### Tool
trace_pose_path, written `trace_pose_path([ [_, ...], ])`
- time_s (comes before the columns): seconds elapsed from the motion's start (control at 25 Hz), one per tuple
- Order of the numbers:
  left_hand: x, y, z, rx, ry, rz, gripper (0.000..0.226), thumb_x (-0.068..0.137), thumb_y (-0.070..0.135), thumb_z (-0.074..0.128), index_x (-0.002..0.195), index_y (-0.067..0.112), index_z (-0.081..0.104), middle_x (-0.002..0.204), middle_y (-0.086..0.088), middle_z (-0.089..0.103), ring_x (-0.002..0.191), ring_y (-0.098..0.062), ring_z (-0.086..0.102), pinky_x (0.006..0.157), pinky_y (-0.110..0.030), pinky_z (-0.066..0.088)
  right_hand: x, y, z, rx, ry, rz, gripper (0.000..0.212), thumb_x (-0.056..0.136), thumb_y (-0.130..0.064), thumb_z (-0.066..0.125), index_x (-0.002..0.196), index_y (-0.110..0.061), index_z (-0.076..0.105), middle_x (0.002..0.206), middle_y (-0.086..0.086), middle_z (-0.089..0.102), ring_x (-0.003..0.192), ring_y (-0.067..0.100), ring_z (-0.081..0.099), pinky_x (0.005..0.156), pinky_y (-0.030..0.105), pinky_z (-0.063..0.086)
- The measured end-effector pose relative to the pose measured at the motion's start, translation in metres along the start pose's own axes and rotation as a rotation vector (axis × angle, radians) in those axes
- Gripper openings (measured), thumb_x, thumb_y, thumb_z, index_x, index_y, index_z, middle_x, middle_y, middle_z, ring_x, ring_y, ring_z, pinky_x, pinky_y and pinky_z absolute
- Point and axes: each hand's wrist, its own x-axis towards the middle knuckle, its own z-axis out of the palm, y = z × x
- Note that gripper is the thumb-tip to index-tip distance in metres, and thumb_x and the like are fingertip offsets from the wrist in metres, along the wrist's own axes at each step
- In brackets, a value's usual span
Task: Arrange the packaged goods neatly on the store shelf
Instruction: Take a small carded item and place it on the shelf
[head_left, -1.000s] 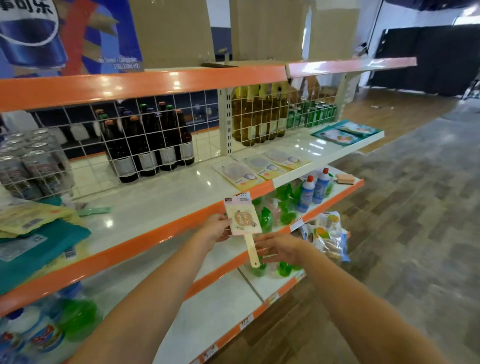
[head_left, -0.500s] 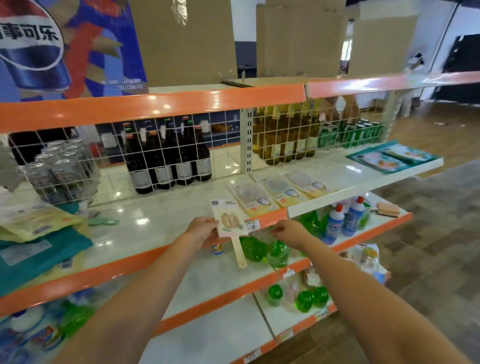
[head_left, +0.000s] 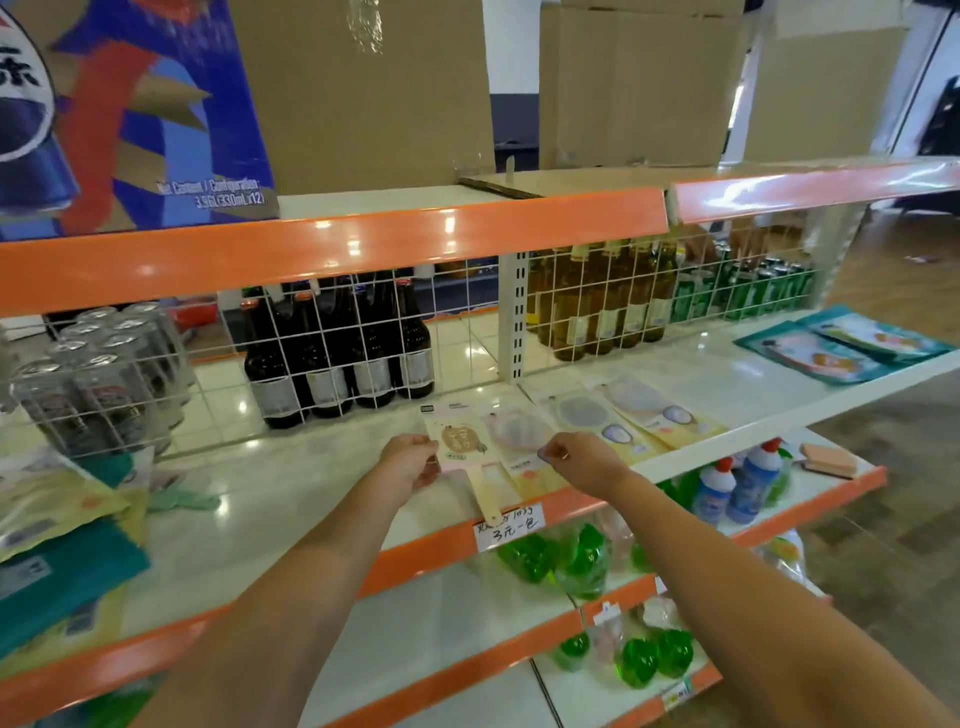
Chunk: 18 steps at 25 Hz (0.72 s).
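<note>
The white metal store shelf with the orange front lip (head_left: 291, 499) is being stocked, and the step in hand looks like placement — a flat carded pack with a pale wooden handle (head_left: 462, 447) is held low over it, just left of the row of flat yellow-backed blister packs (head_left: 618, 421). The pack's left edge is pinched by the left hand (head_left: 410, 462), while the neighbouring pack is touched by the right hand (head_left: 582, 460), fingers curled — an actual pinch can't be told. Next it probably needs to be laid flat and squared up with the row.

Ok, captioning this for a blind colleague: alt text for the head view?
Left hand holds a carded wooden-handled brush pack at the white shelf edge; right hand touches the flat pack beside it. Dark bottles stand behind wire mesh.
</note>
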Motion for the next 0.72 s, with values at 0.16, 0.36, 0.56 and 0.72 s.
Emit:
trace_pose_path([
  [0.16, 0.024, -0.005, 0.002, -0.024, 0.041, -0.003, 0.026, 0.097, 0.005, 0.049, 0.122, 0.002, 0.052, 0.118, -0.02, 0.062, 0.073, -0.021, 0.06, 0.054, -0.026, 0.047, 0.018, 0.005, 0.004, -0.003, 0.015, 0.001, 0.023, 0.095, -0.021, 0.049, 0.112, -0.013, 0.063, 0.111, 0.007, 0.066, 0.101, 0.025, 0.059, 0.083, 0.031, 0.046],
  [0.36, 0.042, -0.009, 0.014, 0.04, 0.103, -0.031, 0.023, 0.097, 0.005, 0.048, 0.119, 0.003, 0.054, 0.122, -0.019, 0.061, 0.085, -0.023, 0.059, 0.058, -0.026, 0.048, 0.042, 0.011, 0.004, -0.028, -0.057, -0.025, 0.026, 0.093, -0.019, 0.051, 0.116, -0.011, 0.06, 0.109, 0.01, 0.064, 0.098, 0.026, 0.06, 0.077, 0.03, 0.048],
  [0.56, 0.044, -0.016, 0.03, 0.303, 0.218, -0.006, 0.028, 0.098, 0.008, 0.048, 0.122, -0.003, 0.057, 0.121, -0.018, 0.061, 0.104, -0.031, 0.06, 0.064, -0.025, 0.047, 0.068, 0.018, -0.002, -0.035, -0.144, -0.061, 0.028, 0.091, -0.011, 0.046, 0.115, -0.015, 0.059, 0.109, 0.011, 0.063, 0.092, 0.028, 0.064, 0.077, 0.037, 0.056],
  [0.72, 0.046, -0.023, 0.032, 0.463, 0.276, 0.031, 0.027, 0.097, 0.011, 0.047, 0.114, -0.003, 0.062, 0.115, -0.021, 0.064, 0.097, -0.031, 0.061, 0.078, -0.036, 0.053, 0.081, 0.028, 0.003, -0.042, -0.148, -0.144, 0.028, 0.092, -0.01, 0.046, 0.115, -0.018, 0.06, 0.112, 0.007, 0.061, 0.084, 0.018, 0.056, 0.07, 0.026, 0.047],
])
